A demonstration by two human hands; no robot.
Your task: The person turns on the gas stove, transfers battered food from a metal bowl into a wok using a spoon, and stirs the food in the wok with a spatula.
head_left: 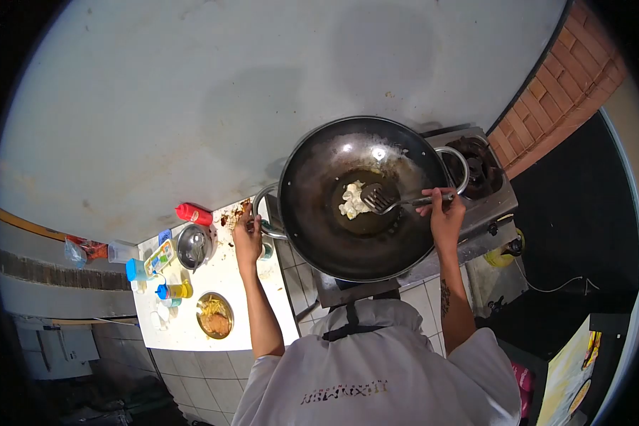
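A large dark wok (312, 220) sits on the gas stove (504, 206), tilted slightly in view. My left hand (247, 238) has its fingers wrapped at the wok's left metal handle (264, 202). In my right hand (444, 206) is the handle of a slotted metal spatula (380, 200), near the wok's right handle (464, 169). The spatula's head touches the edge of a white, lumpy piece of food (351, 201), which lies in a shallow pool of oil at the wok's bottom.
On the white table (241, 312) at the left stand a metal bowl (194, 246), a red bottle (194, 214), a yellow bottle with a blue cap (177, 290) and a plate of food (215, 315). A second burner (473, 169) is at the right, a yellow-green gas cylinder (500, 257) below.
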